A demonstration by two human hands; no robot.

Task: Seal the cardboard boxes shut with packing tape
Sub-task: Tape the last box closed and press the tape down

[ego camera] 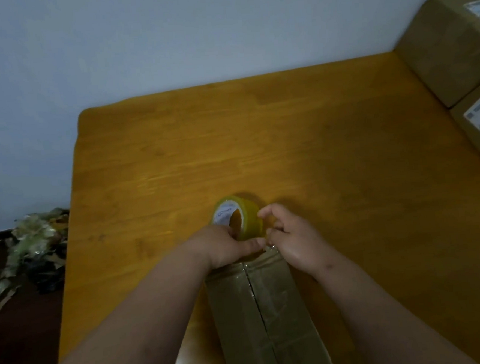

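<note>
**Tape meets the far edge of a long carton**

A narrow cardboard box (266, 316) lies lengthwise on the wooden table (330, 147), a glossy strip already over its centre seam. At its far end the left hand (226, 246) holds the roll of clear tape (240, 217), fingers curled into the core; the right hand (289, 235) pinches the film beside it. The film looks thin and clingy, best gripped at its edge; the roll is stiff and light. Two labelled boxes (451, 50) stand well apart at right.
</note>
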